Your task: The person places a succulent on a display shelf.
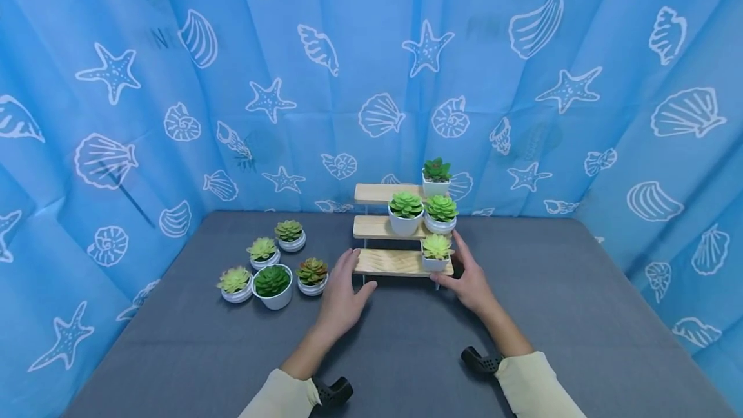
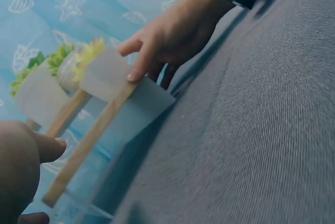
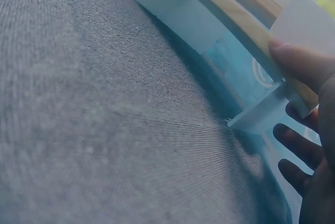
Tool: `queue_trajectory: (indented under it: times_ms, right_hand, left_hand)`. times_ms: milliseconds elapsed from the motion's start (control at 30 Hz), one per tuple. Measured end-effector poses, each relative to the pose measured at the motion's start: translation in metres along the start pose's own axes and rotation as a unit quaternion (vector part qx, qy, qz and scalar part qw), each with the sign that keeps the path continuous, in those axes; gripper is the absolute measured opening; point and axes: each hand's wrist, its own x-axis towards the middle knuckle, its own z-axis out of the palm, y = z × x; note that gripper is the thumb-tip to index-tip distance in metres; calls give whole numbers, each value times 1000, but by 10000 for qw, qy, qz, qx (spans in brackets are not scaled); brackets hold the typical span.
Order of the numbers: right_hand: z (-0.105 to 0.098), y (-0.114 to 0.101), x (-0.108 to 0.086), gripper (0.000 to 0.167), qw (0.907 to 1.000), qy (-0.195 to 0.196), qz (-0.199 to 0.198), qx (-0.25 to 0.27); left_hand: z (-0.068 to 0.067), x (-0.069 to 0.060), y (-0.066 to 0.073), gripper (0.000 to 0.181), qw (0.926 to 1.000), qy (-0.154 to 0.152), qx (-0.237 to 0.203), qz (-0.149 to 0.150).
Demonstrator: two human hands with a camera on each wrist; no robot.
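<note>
A three-tier stand (image 1: 389, 262) with wooden boards and clear supports stands on the table. At its left end is my left hand (image 1: 339, 305), fingertips close to the bottom board and thumb apart from it. My right hand (image 1: 469, 281) is at the right end. Its thumb (image 3: 301, 62) touches the front edge of the bottom board (image 3: 235, 12), and its other fingers spread beside the end. Toward the right of the boards sit potted succulents: a square pot (image 1: 435, 264) at the bottom, a tall round pot (image 1: 405, 223) and a ribbed pot (image 1: 440, 226) in the middle, another square pot (image 1: 436, 186) on top.
Left of the stand, several potted succulents are grouped on the grey table (image 1: 191, 340), among them a dark green one (image 1: 273, 280) and a reddish one (image 1: 313, 271). A blue curtain (image 1: 348, 69) with white shells hangs behind the table and along both sides.
</note>
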Motion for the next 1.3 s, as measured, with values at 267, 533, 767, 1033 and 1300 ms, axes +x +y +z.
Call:
queue_trajectory:
  times_ms: [267,533,767,1033,1300]
  right_hand:
    - [-2,-19,-5,100,9999,-99,25,-2]
    - [-7,-32,-8,98,9998,-127,118,-54]
    - [0,1,0,101,9999,-116,60,-15]
    - [2,2,0,101,9999,-62,-105,116]
    - [2,1,-1,101,9995,-51,-136,263]
  left_hand:
    - [-32,-13,-2,54,9984,-46,149,541]
    - [-76,-16,-13,40,9889,441,646,1266]
    - [-120,-17,-39,44,9750,682,1201,1741]
    - [-162,-17,-78,46,9681,969,1791,1459]
    - [-176,-29,-107,56,9804,823,1589,819]
